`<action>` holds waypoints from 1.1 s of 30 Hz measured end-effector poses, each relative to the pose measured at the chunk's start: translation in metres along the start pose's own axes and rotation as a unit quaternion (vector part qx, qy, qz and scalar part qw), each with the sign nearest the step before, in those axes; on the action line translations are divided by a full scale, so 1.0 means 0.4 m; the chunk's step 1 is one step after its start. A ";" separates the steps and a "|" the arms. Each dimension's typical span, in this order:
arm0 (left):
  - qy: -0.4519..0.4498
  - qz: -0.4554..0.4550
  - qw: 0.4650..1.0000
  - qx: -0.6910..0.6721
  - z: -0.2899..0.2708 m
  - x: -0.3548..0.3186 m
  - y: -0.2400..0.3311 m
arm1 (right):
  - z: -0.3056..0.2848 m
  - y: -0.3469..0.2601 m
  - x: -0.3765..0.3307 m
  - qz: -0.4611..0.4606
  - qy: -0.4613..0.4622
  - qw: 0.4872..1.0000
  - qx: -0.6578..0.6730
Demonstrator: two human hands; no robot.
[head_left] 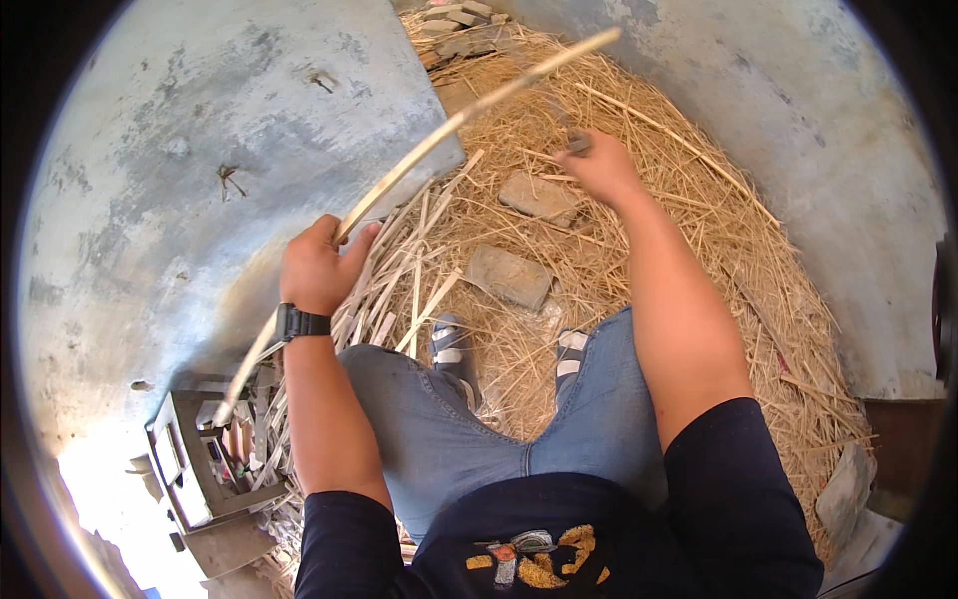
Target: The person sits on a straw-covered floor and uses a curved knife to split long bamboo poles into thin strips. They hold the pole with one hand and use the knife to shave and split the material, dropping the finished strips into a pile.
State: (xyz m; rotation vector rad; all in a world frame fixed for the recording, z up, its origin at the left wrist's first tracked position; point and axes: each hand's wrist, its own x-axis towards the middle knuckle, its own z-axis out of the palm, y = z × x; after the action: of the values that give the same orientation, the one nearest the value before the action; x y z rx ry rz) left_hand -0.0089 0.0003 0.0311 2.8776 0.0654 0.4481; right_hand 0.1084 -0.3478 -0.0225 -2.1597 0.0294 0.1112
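Note:
My left hand (315, 268) is closed around a long, pale bamboo strip (444, 130). The strip slants from beside my left forearm up toward the far right, its far end in the air over the straw-like litter. Farther off, my right hand (605, 172) is closed on a dark-handled tool (578, 144). Motion smears the tool, so its working end cannot be made out. It is apart from the strip, to the right of it. Below my left hand, a heap of split bamboo strips (409, 268) lies along the wall.
Bamboo shavings (699, 260) cover the floor. Two brick-like blocks, a nearer one (509, 278) and a farther one (539, 200), lie ahead of my feet. Worn grey walls (230, 120) stand left and right. A wooden frame (205, 464) holding small items is at lower left.

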 end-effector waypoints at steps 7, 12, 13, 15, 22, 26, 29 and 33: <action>-0.049 -0.093 0.989 0.102 -0.169 -0.121 -0.208 | -0.041 0.121 0.045 0.104 0.103 0.963 0.225; 0.036 -0.201 0.976 0.080 -0.210 -0.540 -0.439 | -0.065 0.081 0.007 0.071 0.112 0.962 0.240; 0.054 -0.214 0.972 0.079 -0.191 -0.652 -0.484 | -0.063 0.076 0.005 0.078 0.114 0.964 0.228; 0.063 -0.311 0.944 0.094 -0.201 -0.880 -0.515 | -0.047 0.102 0.019 0.098 0.102 0.961 0.239; 0.115 -0.576 0.808 0.051 -0.163 -1.521 -0.445 | -0.012 0.172 0.061 0.157 0.069 0.951 0.259; 0.111 -0.687 0.713 0.089 -0.183 -1.791 -0.385 | 0.011 0.184 0.085 0.169 0.020 0.944 0.281; 0.096 -0.741 0.657 0.102 -0.164 -1.890 -0.336 | 0.011 0.163 0.087 0.183 0.018 0.940 0.286; 0.034 -0.814 0.575 0.074 -0.155 -1.933 -0.285 | 0.024 0.130 0.083 0.182 0.039 0.930 0.317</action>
State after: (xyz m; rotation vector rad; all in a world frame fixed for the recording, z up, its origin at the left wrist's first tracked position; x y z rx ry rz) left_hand -0.7650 0.0637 -0.1658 1.6103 2.4211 0.0772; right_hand 0.1376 -0.3682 -0.0741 -1.4888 0.4532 0.1996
